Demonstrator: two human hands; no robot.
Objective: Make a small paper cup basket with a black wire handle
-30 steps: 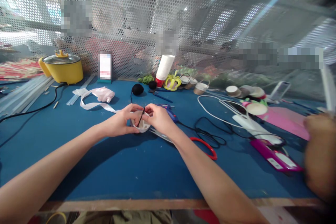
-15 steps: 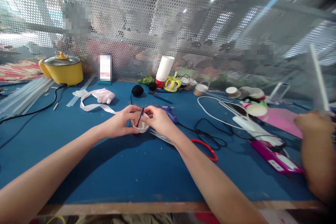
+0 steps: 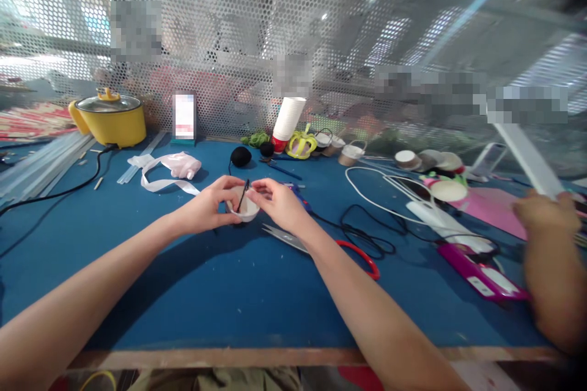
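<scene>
My left hand (image 3: 213, 204) is closed around the left side of a small white cup (image 3: 250, 212), its thumb low on the outside and its fingers at the rim. A strand of black yarn (image 3: 243, 194) crosses the cup's opening at a slant. At the right rim, my right hand (image 3: 275, 200) pinches by the upper end of that strand; its fingertips are partly hidden. Behind the hands lies a ball of black yarn (image 3: 241, 157) with a loose strand. Scissors (image 3: 287, 237) with red handles lie partly under my right forearm.
A blue glue gun (image 3: 300, 198) and its black cable lie right of my hands. White ribbon (image 3: 167, 184), a yellow pot (image 3: 110, 125) and stacked paper cups (image 3: 288, 119) stand farther back. At right, another person's hand (image 3: 545, 217) holds a white strip near a purple power strip (image 3: 481, 275).
My right fingers have drawn back slightly from inside the cup to its right rim. The cup has tilted a little. The other person's white strip has swung left.
</scene>
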